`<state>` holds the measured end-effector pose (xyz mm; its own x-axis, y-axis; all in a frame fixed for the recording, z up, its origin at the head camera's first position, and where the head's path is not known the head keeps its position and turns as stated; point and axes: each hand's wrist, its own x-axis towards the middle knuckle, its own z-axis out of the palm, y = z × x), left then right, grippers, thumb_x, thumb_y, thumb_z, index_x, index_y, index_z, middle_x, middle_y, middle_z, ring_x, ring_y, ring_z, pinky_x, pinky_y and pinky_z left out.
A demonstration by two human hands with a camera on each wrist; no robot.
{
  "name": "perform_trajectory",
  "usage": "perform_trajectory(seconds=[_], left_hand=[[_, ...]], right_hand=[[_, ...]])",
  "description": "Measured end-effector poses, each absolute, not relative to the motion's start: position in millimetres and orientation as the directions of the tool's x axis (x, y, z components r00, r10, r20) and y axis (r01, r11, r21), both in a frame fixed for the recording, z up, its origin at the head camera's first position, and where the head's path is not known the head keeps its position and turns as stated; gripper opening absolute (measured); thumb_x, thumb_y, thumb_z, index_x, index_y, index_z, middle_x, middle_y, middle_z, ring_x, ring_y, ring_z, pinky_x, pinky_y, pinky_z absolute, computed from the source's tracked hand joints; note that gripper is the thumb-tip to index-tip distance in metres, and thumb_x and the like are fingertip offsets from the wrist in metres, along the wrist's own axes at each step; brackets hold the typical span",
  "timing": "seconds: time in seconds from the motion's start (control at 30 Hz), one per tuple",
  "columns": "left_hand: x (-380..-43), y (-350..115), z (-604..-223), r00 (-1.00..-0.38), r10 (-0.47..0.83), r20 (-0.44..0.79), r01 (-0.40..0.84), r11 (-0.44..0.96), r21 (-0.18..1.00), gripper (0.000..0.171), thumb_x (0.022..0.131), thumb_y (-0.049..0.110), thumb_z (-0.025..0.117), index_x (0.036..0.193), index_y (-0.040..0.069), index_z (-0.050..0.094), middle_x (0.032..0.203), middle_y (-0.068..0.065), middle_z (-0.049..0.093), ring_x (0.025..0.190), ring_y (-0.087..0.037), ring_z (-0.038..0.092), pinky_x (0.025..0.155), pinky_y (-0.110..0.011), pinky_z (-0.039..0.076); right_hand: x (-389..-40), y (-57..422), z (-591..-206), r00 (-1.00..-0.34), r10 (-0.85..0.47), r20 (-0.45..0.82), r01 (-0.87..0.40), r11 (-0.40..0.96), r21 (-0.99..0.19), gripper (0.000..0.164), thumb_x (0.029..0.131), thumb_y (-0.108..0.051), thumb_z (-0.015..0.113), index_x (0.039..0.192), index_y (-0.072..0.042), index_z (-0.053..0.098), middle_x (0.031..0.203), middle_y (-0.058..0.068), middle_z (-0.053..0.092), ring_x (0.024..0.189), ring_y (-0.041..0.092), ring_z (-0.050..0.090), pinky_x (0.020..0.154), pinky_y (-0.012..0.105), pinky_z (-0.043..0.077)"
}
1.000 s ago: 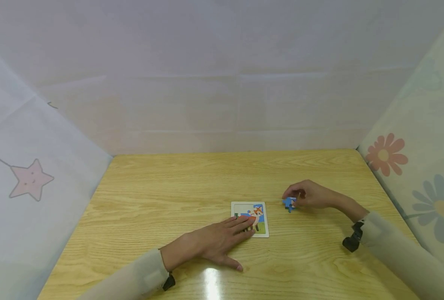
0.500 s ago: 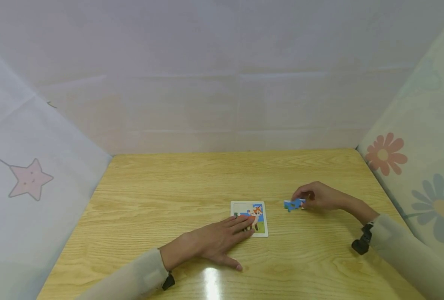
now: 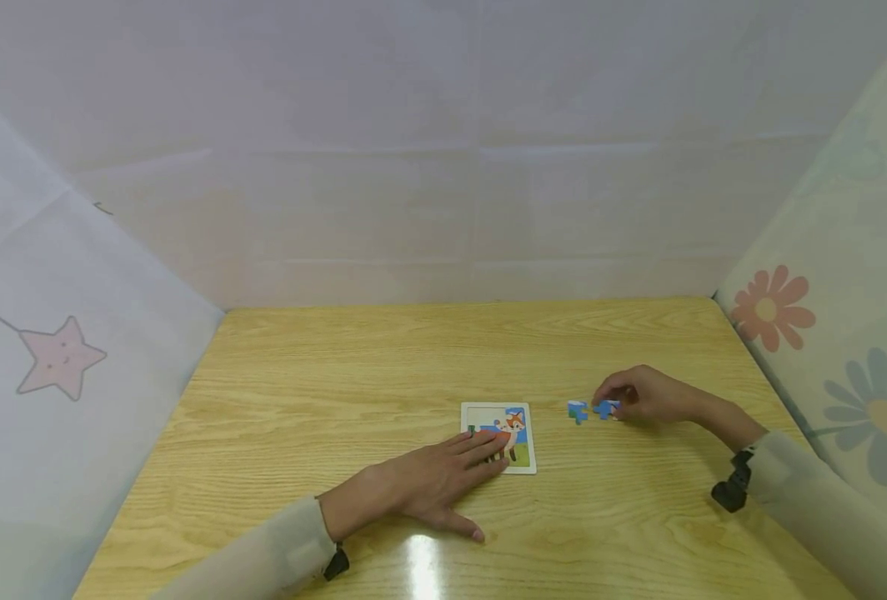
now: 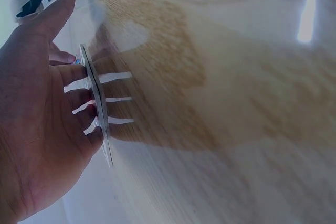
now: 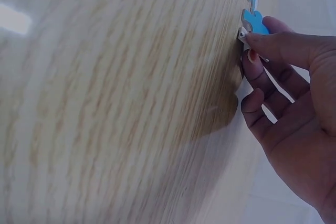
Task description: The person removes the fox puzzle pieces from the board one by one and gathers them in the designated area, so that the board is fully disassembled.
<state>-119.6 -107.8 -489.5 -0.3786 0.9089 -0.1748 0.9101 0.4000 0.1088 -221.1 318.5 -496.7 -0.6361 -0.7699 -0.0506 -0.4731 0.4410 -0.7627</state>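
On the yellow wood-grain table (image 3: 338,358), my left hand (image 3: 443,482) rests straight-fingered on the white-framed animal puzzle (image 3: 531,454), while my right hand (image 3: 649,393) pinches a small blue jigsaw piece (image 3: 604,409) just beside a loose blue-and-green jigsaw piece (image 3: 576,411). I seem to be choosing pieces; the next move probably calls for carrying one leftward over bare table, past the puzzle's right edge, towards its unfilled upper-left corner.

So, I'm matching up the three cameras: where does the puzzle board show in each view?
Head: the board lies just right of centre, below mid-height, partly covered by the left hand.
Left wrist: left of centre, seen nearly edge-on as a thin slanting strip at the fingers.
Right wrist: not in it.
Shared landmark: the wood-grained table, which shows in all three.
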Motion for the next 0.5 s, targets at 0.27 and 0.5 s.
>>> perform_trajectory(seconds=[0.27, 0.5], left_hand=[[-119.6, -108.3, -488.5, -0.376, 0.909, -0.178, 0.911, 0.398, 0.107, 0.102, 0.099, 0.079, 0.047, 0.17, 0.011, 0.021, 0.178, -0.014, 0.008, 0.164, -0.03, 0.011, 0.131, -0.045, 0.023], [-120.3, -107.5, -489.5, -0.379, 0.907, -0.186, 0.91, 0.401, 0.104, 0.102, 0.099, 0.079, 0.045, 0.17, 0.011, 0.02, 0.178, -0.014, 0.006, 0.164, -0.03, 0.01, 0.131, -0.045, 0.022]], right_hand=[[-221.3, 318.5, -498.4, -0.647, -0.762, -0.031, -0.496, 0.451, -0.742, 0.03, 0.094, 0.005, 0.076, 0.12, -0.011, 0.077, 0.116, 0.005, 0.075, 0.113, 0.029, 0.073, 0.085, 0.036, 0.062], [-220.3, 318.4, -500.5, -0.647, -0.763, 0.005, -0.53, 0.444, -0.722, 0.031, 0.094, 0.006, 0.075, 0.12, -0.01, 0.076, 0.115, 0.006, 0.073, 0.108, 0.029, 0.072, 0.081, 0.033, 0.06]])
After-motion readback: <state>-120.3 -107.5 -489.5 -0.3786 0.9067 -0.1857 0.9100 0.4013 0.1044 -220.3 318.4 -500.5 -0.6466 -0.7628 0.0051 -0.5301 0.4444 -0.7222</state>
